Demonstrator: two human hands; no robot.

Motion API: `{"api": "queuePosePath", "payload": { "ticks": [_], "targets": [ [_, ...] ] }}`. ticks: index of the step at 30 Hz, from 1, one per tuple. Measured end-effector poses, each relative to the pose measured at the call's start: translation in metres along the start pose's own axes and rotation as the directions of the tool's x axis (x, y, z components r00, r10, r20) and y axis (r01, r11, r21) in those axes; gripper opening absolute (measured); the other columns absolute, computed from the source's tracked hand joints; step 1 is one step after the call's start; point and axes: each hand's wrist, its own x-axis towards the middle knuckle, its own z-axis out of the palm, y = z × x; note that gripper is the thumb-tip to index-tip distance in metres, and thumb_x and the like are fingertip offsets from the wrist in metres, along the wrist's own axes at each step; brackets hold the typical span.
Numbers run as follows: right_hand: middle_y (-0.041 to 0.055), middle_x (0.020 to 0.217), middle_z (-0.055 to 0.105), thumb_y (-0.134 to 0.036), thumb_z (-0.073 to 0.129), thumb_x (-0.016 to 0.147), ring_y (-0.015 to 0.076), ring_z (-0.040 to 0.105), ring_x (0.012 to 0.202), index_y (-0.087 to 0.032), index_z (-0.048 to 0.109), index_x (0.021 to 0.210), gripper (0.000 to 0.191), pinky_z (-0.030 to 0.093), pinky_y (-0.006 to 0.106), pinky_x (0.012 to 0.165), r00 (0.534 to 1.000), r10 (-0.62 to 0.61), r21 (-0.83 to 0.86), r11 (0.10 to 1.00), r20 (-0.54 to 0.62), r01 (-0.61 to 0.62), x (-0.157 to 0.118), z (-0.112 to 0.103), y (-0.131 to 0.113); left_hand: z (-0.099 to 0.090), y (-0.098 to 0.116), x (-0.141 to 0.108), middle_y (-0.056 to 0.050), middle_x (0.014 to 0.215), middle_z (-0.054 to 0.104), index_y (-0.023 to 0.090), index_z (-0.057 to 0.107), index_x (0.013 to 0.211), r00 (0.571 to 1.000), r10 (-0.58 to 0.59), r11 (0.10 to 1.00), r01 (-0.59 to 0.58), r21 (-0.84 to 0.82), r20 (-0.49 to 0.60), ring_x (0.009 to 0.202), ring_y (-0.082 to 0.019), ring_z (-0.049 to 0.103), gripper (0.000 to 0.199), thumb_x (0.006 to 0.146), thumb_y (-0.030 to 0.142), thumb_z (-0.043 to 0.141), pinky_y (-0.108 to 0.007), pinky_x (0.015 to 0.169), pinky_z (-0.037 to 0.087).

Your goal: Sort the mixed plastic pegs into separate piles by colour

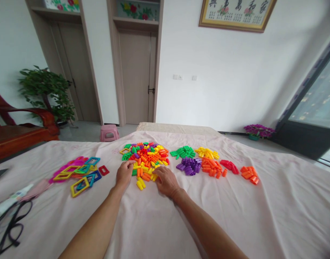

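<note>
A heap of mixed-colour plastic tube pieces (pixel 151 157) lies on the cloth between and beyond my hands. My left hand (pixel 124 175) rests at the heap's left edge, fingers bent and held together; what they hold, if anything, is hidden. My right hand (pixel 166 181) reaches in from the right, its fingers curled down at a yellow tube piece (pixel 154 177) by the fingertips. Two loose yellow pieces (pixel 141 184) lie in front of the heap. To the right are single-colour groups: green pieces (pixel 184 152), purple pieces (pixel 189 166), yellow pieces (pixel 207 153), orange pieces (pixel 211 167) and red pieces (pixel 229 166).
Another orange group (pixel 250 174) sits farthest right. On the left lie coloured frame-shaped tiles (pixel 80 187), black glasses (pixel 12 226) and a white tube (pixel 11 201). A pale cloth (pixel 143 230) with folds covers the table. Behind stand a pink stool (pixel 109 132) and a wooden chair (pixel 24 126).
</note>
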Motion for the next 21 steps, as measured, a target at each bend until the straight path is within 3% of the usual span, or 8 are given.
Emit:
{"api": "queuePosePath", "payload": {
  "ticks": [6,15,21],
  "targets": [
    [0.0088,0.111,0.065,-0.010,0.055,0.074,0.0223,0.057,0.104,-0.018,0.066,0.109,0.038,0.042,0.033,0.094,0.999,0.030,0.002,1.000,-0.035,-0.030,0.002,0.004,0.001,0.000,-0.002,0.001,-0.009,0.114,0.074,0.018,0.072,0.106,0.998,-0.046,0.999,0.045,-0.021,-0.043,0.105,-0.020,0.068,0.032,0.087,0.022,0.046,-0.032,0.093,0.051],
    [0.0086,0.107,0.062,-0.016,0.057,0.077,0.0232,0.053,0.103,-0.020,0.064,0.114,0.037,0.041,0.034,0.092,0.998,0.031,-0.070,0.997,0.050,-0.027,0.004,0.001,0.000,-0.007,-0.004,0.007,-0.011,0.115,0.069,0.017,0.070,0.114,0.970,-0.121,0.989,0.136,0.057,-0.208,0.105,-0.022,0.065,0.038,0.085,0.019,0.046,-0.035,0.098,0.049],
    [0.0085,0.108,0.062,-0.018,0.056,0.079,0.0226,0.054,0.102,-0.019,0.062,0.112,0.034,0.040,0.033,0.092,0.998,0.034,-0.082,0.996,0.058,-0.029,0.003,0.000,-0.001,-0.012,-0.014,0.013,-0.012,0.116,0.067,0.017,0.067,0.121,0.964,-0.142,0.975,0.175,0.134,-0.225,0.106,-0.022,0.065,0.041,0.085,0.017,0.048,-0.034,0.098,0.050]
  ]
}}
